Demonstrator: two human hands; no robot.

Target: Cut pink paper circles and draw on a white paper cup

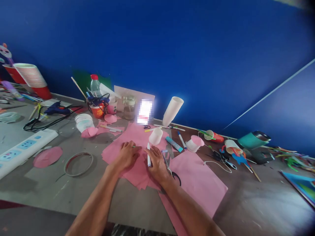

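Observation:
My left hand (129, 154) rests on a stack of pink paper (115, 147), its fingers bent a little and the thumb out to the side. A small green bit shows by its fingertips; I cannot make out what it is. My right hand (157, 165) lies on the same paper with a white marker (149, 156) between thumb and fingers. Black-handled scissors (176, 177) lie just right of that hand. Beyond the hands a white paper cup (156, 136) is on the paper, and a blue glue stick (174, 144) lies beside it.
A larger pink sheet (199, 180) spreads at right, near a pink-topped cup (195, 143). Tape roll (78, 164), pink disc (48, 156) and power strip (24, 149) lie at left. Behind stand a bright blurred screen (144, 111), a glass jar (129, 108) and stacked cups (173, 110).

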